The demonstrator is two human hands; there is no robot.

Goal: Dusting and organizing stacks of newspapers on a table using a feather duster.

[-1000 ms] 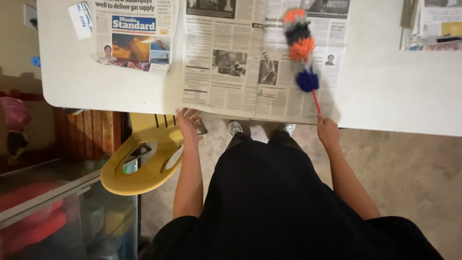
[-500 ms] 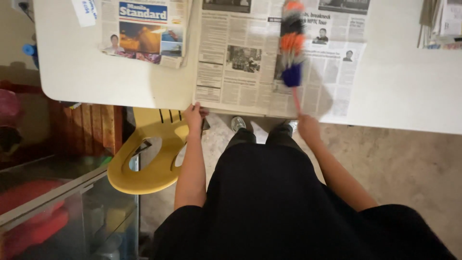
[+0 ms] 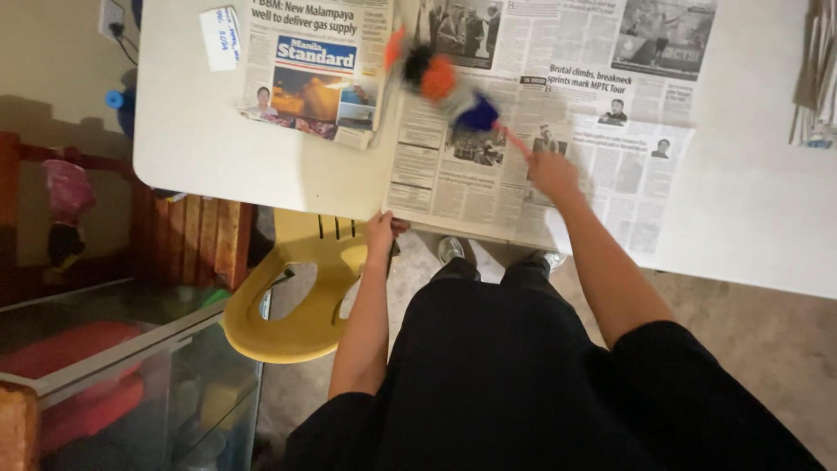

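Across the white table [image 3: 218, 166], a spread newspaper [image 3: 488, 174] lies flat, its near edge reaching the table's front edge, and the right hand [image 3: 551, 172] is out over it, fingers wrapped shut around the thin red handle of a feather duster [image 3: 440, 77]. Its fluffy head, banded orange, black and blue, is blurred over the paper's upper left, near the fold, so it looks to be mid-sweep; whether it touches the page I cannot tell. Down at the near edge, the left hand [image 3: 380, 234] pinches the paper's lower left corner against the table edge, fingers closed on it — a sensible anchor, I'd judge, holding the sheet flat under the brushing. To the left, a second folded paper [image 3: 305, 74] sits just beside the first, with a small white slip [image 3: 219, 37] near the corner. Below the table edge, a yellow chair [image 3: 296, 296] stands by the left arm, and a clear bin [image 3: 113, 384] sits lower left.
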